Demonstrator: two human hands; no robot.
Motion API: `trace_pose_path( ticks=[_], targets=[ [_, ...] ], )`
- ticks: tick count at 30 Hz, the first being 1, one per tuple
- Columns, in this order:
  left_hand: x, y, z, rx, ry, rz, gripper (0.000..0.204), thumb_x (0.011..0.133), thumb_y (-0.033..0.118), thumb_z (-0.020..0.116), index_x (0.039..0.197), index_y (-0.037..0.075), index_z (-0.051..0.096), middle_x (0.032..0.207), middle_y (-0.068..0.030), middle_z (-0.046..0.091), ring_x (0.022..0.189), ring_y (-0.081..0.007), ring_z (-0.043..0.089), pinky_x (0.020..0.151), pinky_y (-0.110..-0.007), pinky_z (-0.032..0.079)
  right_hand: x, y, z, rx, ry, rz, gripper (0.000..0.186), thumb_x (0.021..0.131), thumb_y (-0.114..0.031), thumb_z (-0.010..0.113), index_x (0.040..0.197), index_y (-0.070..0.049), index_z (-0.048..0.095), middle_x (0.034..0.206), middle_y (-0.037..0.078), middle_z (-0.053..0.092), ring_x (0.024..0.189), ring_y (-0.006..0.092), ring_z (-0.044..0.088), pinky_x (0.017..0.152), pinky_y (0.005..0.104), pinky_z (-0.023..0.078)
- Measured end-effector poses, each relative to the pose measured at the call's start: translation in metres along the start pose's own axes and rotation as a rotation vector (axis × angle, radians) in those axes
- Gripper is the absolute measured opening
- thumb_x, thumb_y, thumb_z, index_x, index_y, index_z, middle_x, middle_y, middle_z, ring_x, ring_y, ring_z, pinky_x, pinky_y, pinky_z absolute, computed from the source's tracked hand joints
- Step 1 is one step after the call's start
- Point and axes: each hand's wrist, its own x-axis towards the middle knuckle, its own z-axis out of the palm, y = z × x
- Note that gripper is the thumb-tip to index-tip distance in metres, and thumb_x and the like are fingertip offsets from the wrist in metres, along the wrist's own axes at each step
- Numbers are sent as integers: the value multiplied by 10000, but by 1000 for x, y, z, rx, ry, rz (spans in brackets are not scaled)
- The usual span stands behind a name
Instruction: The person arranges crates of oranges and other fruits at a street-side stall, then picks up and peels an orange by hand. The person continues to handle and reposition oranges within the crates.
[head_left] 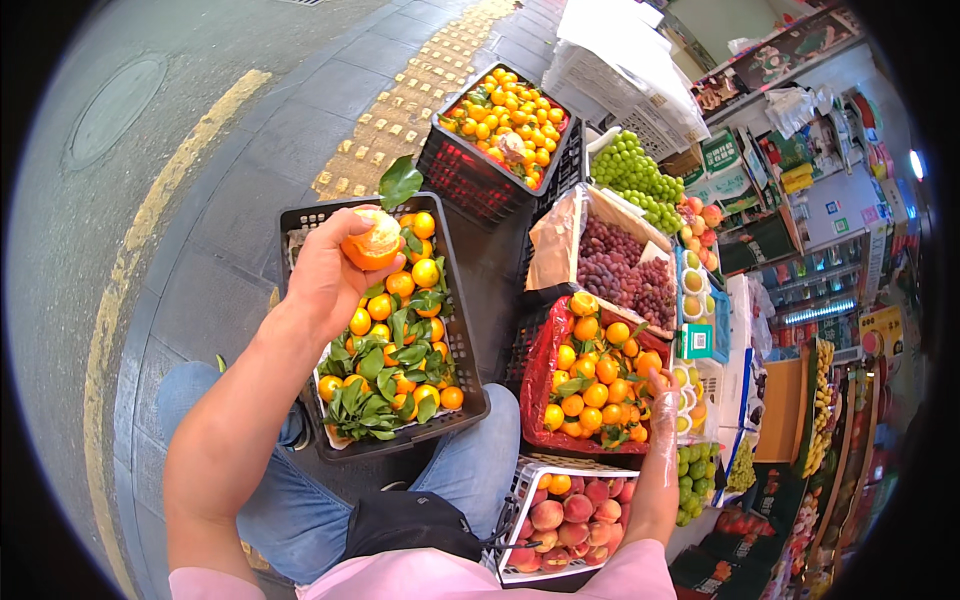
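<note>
My left hand [330,265] holds up a mandarin [376,240] with part of its peel off, so the pale flesh shows. It is above a black crate [474,385] of mandarins with green leaves, which stands between my legs. Over at the right, my right hand [660,385] reaches to the edge of a crate lined with red plastic [537,375], full of leafy mandarins. Its fingers are curled against a mandarin [648,361] there; part of the grip is hidden.
A crate of small orange fruit [505,115] stands ahead. Along the right are red grapes [620,262], green grapes [640,180] and packed round fruit [692,280]. Peaches [575,515] fill a white basket near my right side. Paving and a road lie left.
</note>
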Motion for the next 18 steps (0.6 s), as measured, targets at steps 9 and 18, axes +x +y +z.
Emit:
trace_pose_path(
  ticks=[9, 18],
  targets=[
    [3, 0, -3, 38, -2, -20, 426, 888, 237, 616, 1267, 57, 539, 1106, -104, 648, 1027, -242, 656, 878, -367, 560, 9, 42, -23, -19, 146, -386, 530, 742, -50, 857, 1214, 0, 621, 1018, 54, 669, 867, 157, 633, 783, 309, 550],
    [4, -2, -2, 63, 32, -15, 399, 911, 230, 601, 1260, 49, 531, 1106, -98, 643, 1005, -220, 663, 870, -344, 575, -31, -2, -10, -94, 54, -389, 621, 790, -217, 855, 1311, 3, 600, 1094, 89, 694, 906, 189, 669, 763, 305, 553]
  ],
)
